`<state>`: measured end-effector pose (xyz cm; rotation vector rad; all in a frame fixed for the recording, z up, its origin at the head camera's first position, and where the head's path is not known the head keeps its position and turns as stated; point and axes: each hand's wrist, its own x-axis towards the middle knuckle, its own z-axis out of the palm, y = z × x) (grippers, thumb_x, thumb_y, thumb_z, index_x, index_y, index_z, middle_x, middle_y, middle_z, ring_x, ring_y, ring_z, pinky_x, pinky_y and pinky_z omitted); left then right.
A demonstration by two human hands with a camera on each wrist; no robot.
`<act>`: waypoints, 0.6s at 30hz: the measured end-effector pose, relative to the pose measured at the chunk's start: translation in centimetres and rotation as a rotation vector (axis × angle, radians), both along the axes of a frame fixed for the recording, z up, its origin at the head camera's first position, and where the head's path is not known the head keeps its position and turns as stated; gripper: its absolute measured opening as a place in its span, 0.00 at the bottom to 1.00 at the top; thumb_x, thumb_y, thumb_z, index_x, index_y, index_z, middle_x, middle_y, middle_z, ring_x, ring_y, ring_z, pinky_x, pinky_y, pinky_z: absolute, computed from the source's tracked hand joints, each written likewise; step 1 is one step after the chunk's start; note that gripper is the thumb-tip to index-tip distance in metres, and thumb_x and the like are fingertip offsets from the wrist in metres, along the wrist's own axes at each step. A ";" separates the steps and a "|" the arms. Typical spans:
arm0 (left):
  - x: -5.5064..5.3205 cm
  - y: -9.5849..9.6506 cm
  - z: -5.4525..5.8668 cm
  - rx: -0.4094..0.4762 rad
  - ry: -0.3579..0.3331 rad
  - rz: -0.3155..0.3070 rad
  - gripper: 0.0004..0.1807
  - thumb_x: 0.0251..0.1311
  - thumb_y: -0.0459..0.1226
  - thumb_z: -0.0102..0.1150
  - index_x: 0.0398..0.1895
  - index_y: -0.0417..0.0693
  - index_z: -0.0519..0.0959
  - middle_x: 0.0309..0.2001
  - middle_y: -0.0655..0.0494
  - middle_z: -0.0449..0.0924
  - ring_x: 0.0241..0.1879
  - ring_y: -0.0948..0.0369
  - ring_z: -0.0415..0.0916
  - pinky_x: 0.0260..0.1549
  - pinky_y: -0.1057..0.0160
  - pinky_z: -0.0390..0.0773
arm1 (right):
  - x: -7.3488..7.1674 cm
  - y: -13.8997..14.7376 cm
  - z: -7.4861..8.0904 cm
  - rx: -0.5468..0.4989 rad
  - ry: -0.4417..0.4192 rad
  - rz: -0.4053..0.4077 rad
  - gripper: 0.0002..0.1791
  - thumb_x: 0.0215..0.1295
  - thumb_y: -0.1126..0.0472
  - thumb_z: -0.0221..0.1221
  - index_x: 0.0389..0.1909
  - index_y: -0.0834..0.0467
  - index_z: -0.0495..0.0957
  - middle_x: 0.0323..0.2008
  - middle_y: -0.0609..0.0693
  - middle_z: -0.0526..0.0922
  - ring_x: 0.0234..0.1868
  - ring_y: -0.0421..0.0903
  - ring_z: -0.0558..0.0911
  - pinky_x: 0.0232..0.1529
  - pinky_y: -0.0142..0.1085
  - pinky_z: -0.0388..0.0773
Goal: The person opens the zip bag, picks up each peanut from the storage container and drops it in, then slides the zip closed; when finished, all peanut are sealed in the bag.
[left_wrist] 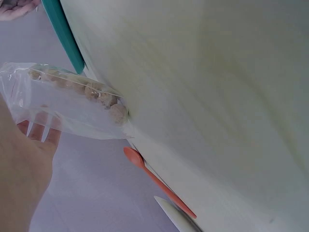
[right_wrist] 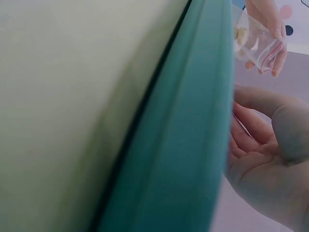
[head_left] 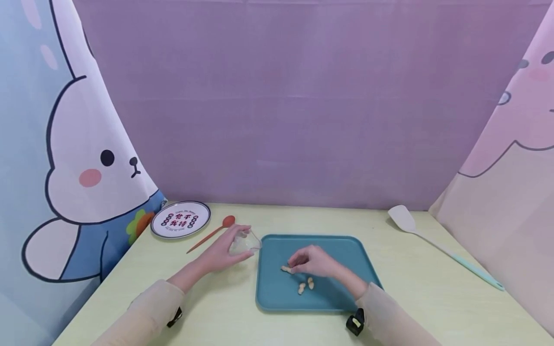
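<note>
My left hand [head_left: 220,252] grips a clear zip bag [head_left: 242,244], held tilted just left of the teal tray [head_left: 346,247]. Several peanuts [left_wrist: 94,92] lie along one side inside the bag in the left wrist view. Over the tray, my right hand [head_left: 318,263] pinches one end of a peanut [head_left: 285,269] with its thumb and fingers. Two more peanuts lie on the tray nearer me, one peanut [head_left: 301,288] slightly left of the other peanut [head_left: 310,282]. In the right wrist view the tray's rim hides the fingertips.
A red spoon [head_left: 228,221] lies left of the bag, beside a white plate [head_left: 179,233] with red lettering. Far right, a white spatula [head_left: 402,218] with a mint handle lies on the pale table [head_left: 216,307]. A purple curtain [head_left: 277,120] hangs behind.
</note>
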<state>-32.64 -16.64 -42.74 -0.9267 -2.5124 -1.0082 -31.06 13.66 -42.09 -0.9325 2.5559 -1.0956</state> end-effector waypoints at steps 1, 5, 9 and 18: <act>0.0 0.0 0.0 0.001 -0.004 0.001 0.36 0.54 0.49 0.65 0.63 0.47 0.65 0.56 0.52 0.73 0.55 0.58 0.71 0.56 0.52 0.72 | 0.0 0.0 -0.1 0.010 -0.002 -0.003 0.12 0.60 0.61 0.62 0.43 0.60 0.82 0.38 0.51 0.85 0.38 0.44 0.83 0.36 0.29 0.79; 0.0 -0.1 -0.2 -0.002 -0.002 0.001 0.36 0.54 0.50 0.65 0.63 0.47 0.65 0.56 0.53 0.73 0.55 0.58 0.71 0.56 0.52 0.72 | 0.2 -0.1 -0.2 0.035 0.018 -0.002 0.12 0.58 0.60 0.63 0.43 0.60 0.82 0.35 0.50 0.85 0.35 0.41 0.82 0.33 0.28 0.78; 0.0 -0.1 -0.2 -0.001 -0.009 0.001 0.36 0.54 0.50 0.65 0.63 0.48 0.65 0.56 0.53 0.73 0.55 0.58 0.71 0.56 0.52 0.72 | 0.4 -0.3 -0.2 0.056 0.039 -0.006 0.12 0.56 0.59 0.65 0.40 0.60 0.83 0.32 0.48 0.84 0.30 0.39 0.80 0.28 0.28 0.76; 0.1 0.0 0.0 0.000 -0.017 0.007 0.37 0.54 0.50 0.64 0.63 0.45 0.65 0.56 0.53 0.73 0.55 0.58 0.71 0.56 0.51 0.72 | 0.5 -0.6 -0.1 0.098 0.045 -0.022 0.05 0.57 0.62 0.64 0.34 0.57 0.83 0.29 0.46 0.82 0.28 0.37 0.77 0.28 0.29 0.74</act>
